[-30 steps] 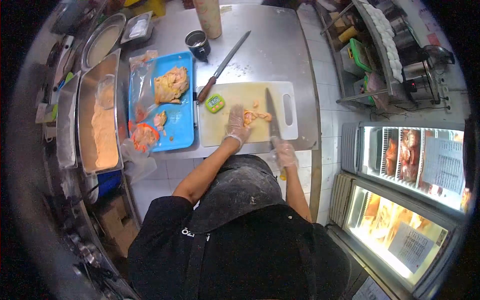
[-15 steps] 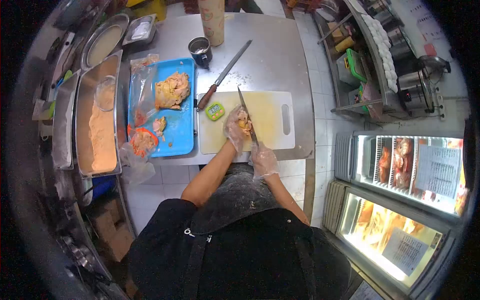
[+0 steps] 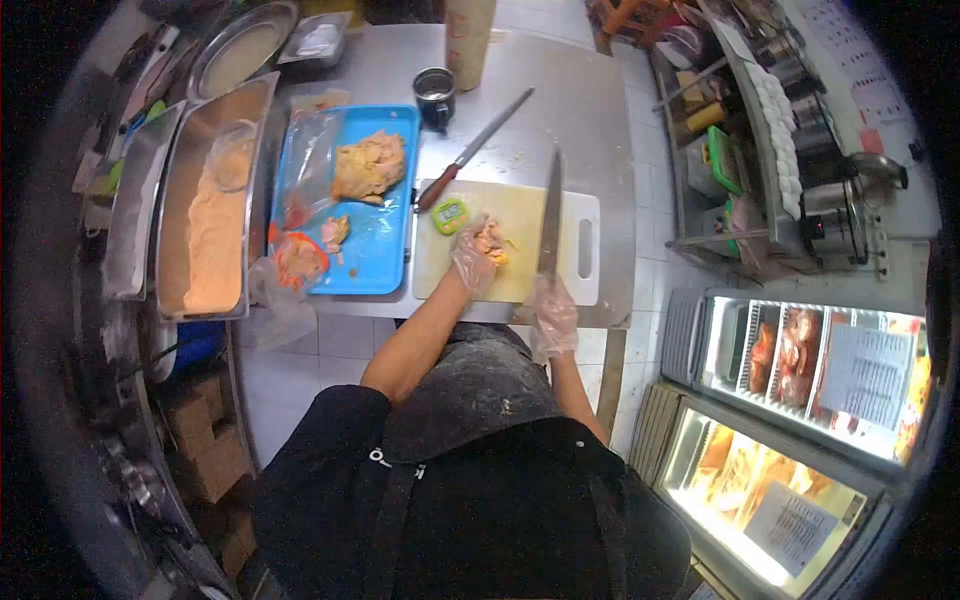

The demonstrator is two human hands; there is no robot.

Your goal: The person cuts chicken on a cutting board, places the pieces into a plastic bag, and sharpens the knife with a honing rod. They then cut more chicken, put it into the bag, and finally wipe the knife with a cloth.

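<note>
Chicken (image 3: 489,241) lies on a white board (image 3: 585,215) on a steel counter (image 3: 580,100), gathered under the gloved left hand (image 3: 473,256), whose fingers curl around it. The gloved right hand (image 3: 553,313) is closed on the handle of a knife (image 3: 549,215); its blade points away from the person, just right of the meat. A green timer (image 3: 450,214) sits at the board's left edge. A blue tray (image 3: 380,250) with more chicken lies left, and a second knife (image 3: 472,150) rests beyond the board.

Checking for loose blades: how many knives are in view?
2. One knife is held in the right hand, blade over the cutting board. The other knife lies on the steel table beyond the board. Others may be hidden.
</note>
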